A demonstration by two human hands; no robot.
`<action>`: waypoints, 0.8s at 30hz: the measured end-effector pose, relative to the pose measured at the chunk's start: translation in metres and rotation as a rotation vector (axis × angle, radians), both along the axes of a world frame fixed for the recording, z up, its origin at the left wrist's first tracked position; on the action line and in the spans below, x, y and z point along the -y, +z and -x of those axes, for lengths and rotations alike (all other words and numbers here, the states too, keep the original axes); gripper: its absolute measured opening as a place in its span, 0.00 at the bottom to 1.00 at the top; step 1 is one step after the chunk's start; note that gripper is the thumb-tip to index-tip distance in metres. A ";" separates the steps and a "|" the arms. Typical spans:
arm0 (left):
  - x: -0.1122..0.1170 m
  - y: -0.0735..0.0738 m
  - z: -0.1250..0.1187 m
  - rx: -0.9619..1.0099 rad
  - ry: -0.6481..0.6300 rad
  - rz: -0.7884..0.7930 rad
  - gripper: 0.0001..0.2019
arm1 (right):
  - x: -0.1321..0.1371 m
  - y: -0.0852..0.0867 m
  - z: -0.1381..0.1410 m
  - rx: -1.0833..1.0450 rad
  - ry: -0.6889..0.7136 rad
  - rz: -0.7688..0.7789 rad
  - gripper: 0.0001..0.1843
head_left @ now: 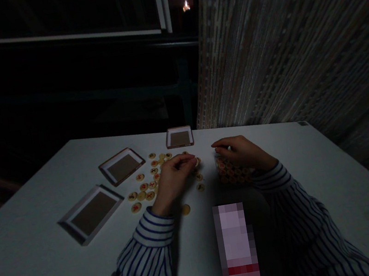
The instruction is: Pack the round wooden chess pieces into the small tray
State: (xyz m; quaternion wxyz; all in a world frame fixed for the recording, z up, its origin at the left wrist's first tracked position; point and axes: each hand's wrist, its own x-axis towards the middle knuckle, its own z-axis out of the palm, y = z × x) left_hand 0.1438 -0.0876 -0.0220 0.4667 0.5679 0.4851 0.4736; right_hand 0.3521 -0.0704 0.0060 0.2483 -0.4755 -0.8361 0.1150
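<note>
My left hand (176, 174) is closed in a pinch on a round Chinese chess piece (198, 160), held above the white table. To the right, my right hand (242, 151) has its thumb and index finger curled close together; whatever they hold, if anything, is too dark to make out. Directly below it, rows of chess pieces (231, 171) are packed tightly side by side, partly covered by the hand. Loose wooden discs with red or black marks (150, 195) lie scattered around my left hand. One plain-looking disc (185, 209) rests apart, nearer to me.
Three shallow trays or lids stand on the white table (39, 235): one at the left (118, 196), another behind it (133, 151), a third at the far edge (180, 145). A string curtain (244, 54) hangs behind the right side. The room is dim.
</note>
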 end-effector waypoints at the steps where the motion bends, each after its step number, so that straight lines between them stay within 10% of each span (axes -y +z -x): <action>1: -0.001 0.000 -0.002 -0.011 0.001 -0.012 0.14 | 0.000 -0.001 -0.001 0.005 0.000 0.005 0.15; 24: -0.021 -0.003 -0.048 0.052 -0.111 0.094 0.15 | -0.006 -0.003 -0.015 0.038 0.033 0.045 0.15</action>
